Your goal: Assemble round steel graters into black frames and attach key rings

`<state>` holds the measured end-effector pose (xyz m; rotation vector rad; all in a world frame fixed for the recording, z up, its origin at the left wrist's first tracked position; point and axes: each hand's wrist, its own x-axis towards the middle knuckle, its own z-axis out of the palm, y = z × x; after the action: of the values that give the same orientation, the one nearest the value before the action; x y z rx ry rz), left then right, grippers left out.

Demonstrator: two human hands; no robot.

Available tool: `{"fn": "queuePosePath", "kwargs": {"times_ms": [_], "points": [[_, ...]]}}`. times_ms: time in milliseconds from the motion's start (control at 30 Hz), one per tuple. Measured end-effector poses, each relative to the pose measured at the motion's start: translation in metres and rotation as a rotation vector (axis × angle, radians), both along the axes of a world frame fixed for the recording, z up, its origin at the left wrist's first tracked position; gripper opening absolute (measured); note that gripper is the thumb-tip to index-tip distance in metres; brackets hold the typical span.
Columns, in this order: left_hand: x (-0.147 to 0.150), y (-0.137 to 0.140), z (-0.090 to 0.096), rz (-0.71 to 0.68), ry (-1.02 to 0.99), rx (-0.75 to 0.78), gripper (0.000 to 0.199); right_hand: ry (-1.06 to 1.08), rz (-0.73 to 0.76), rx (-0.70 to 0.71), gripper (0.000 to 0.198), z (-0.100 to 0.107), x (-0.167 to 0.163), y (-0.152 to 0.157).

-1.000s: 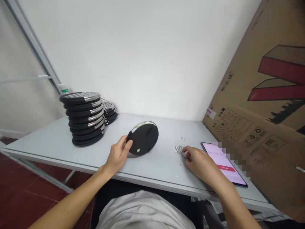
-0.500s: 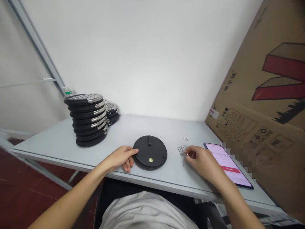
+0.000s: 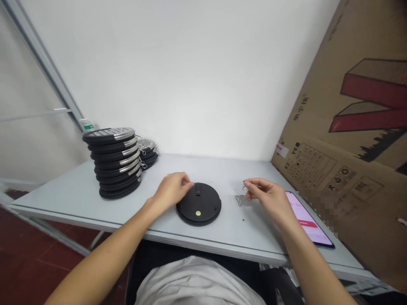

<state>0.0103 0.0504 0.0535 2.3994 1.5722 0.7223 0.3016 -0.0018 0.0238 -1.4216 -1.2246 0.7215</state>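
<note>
A black round disc (image 3: pixel 199 204) lies on the table in front of me, with a short dark tab near its far edge and a small yellowish round sticker. Over its far-left side is my left hand (image 3: pixel 171 189), fingers curled together and a little blurred; nothing shows in them. To the disc's right, my right hand (image 3: pixel 266 195) pinches a small metal ring (image 3: pixel 244 185) between thumb and forefinger. Just beneath those fingertips several thin metal clips (image 3: pixel 239 201) lie on the tabletop, partly blurred.
A tall stack of black-rimmed discs with silvery tops (image 3: pixel 116 165) stands at the left, with a shorter pile (image 3: pixel 148 153) behind it. A lit phone (image 3: pixel 310 222) lies at the right, beside a big cardboard box (image 3: pixel 337 152). The table's front edge (image 3: pixel 203 239) is near me.
My left hand has let go of the disc's left edge and moved up and right over it. My right hand has risen slightly from the clips to the ring, which lay loose before.
</note>
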Motion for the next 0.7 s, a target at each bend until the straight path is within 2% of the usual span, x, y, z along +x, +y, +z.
{"fn": "queuePosePath", "kwargs": {"times_ms": [67, 133, 233, 300, 500, 700], "points": [[0.044, 0.005, 0.001, -0.229, 0.014, 0.025, 0.017, 0.062, -0.086, 0.062, 0.034, -0.004, 0.003, -0.003], [0.091, 0.012, 0.000, -0.384, 0.088, -0.043, 0.020, 0.137, -0.162, 0.134, 0.034, -0.006, 0.007, -0.006], [0.149, 0.021, -0.004, -0.436, 0.194, -0.195, 0.029, 0.232, -0.211, 0.198, 0.032, -0.008, 0.010, -0.010], [0.173, 0.025, -0.007, -0.414, 0.244, -0.252, 0.034, 0.289, -0.199, 0.214, 0.030, -0.008, 0.011, -0.011], [0.192, 0.028, -0.013, -0.375, 0.362, -0.347, 0.025, 0.438, -0.114, 0.245, 0.027, -0.011, 0.010, -0.007], [0.200, 0.037, -0.016, -0.458, 0.339, -0.390, 0.017, 0.446, -0.080, 0.237, 0.026, -0.012, 0.010, -0.008]]}}
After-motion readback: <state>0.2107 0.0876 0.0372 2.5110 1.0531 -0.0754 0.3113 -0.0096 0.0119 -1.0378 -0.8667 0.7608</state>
